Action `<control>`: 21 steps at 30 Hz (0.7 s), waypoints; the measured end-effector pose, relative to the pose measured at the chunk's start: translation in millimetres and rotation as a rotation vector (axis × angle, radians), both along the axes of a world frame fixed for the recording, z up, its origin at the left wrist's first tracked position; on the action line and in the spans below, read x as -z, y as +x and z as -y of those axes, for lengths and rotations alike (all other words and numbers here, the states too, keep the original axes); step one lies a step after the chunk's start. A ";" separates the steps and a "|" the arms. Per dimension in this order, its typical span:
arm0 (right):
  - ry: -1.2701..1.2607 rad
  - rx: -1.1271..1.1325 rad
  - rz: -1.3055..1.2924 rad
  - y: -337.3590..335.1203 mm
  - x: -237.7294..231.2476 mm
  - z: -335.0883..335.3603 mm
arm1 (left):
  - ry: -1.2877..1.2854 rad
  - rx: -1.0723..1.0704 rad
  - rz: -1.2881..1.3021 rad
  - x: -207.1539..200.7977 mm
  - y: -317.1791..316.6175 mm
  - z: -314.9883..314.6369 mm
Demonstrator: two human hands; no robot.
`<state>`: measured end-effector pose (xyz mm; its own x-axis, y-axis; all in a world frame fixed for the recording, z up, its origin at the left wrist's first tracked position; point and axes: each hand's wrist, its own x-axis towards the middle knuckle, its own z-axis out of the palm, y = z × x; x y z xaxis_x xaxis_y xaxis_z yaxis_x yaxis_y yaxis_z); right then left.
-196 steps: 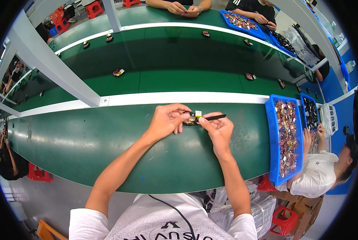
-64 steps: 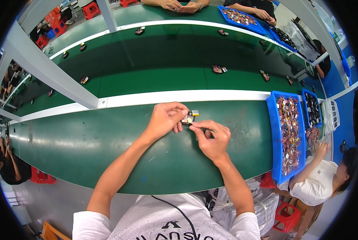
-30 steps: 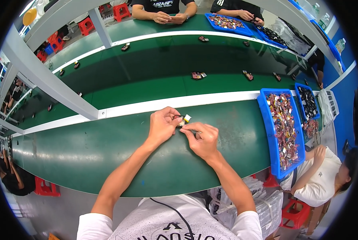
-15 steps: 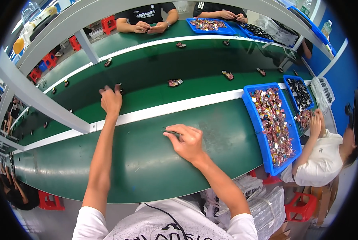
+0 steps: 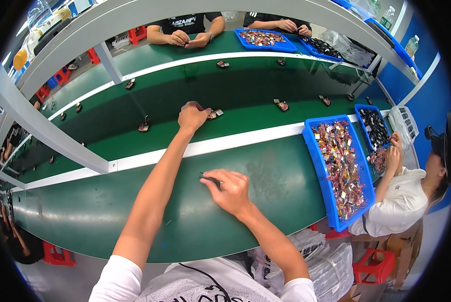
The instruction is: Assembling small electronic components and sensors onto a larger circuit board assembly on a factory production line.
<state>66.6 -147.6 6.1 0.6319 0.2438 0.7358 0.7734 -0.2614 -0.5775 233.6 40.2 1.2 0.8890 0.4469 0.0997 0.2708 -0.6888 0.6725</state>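
Observation:
My left hand [image 5: 193, 116] reaches over the far green belt. Its fingers are closed at the left edge of a small electronic assembly [image 5: 215, 114] with pale and reddish parts, and they hide some of it. Lower and to the right, above the near green worktop, my right hand [image 5: 230, 190] pinches thin dark tweezers [image 5: 202, 176], whose tips point left. Another dark electronic assembly [image 5: 144, 124] lies on the belt left of my left hand.
A blue tray [image 5: 316, 156] heaped with wired components stands at right, near a smaller blue tray [image 5: 358, 115] of black parts. A white rail [image 5: 255, 136] divides worktop and belt. A grey post [image 5: 49, 131] rises at left. Co-workers sit opposite and at right.
My left hand has moved right, from near the left assembly to the one with pale parts. My right hand stays nearly in place with the tweezers.

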 end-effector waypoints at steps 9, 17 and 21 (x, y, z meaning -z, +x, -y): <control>0.064 0.014 -0.114 -1.3 -8.2 2.7 | -0.458 0.180 0.094 -28.4 -69.0 -18.1; 0.430 -0.121 -0.776 -0.2 -13.3 10.4 | -0.757 0.222 0.056 -10.6 -177.3 1.0; 0.426 -0.107 -0.777 0.1 -14.4 7.9 | -0.686 0.270 0.157 -4.3 -187.2 7.8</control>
<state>66.7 -155.5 20.5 0.9795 0.1336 0.1510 0.1312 0.1459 -0.9806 46.4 32.4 5.5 0.9749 0.2225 0.0119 0.0177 -0.1308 0.9912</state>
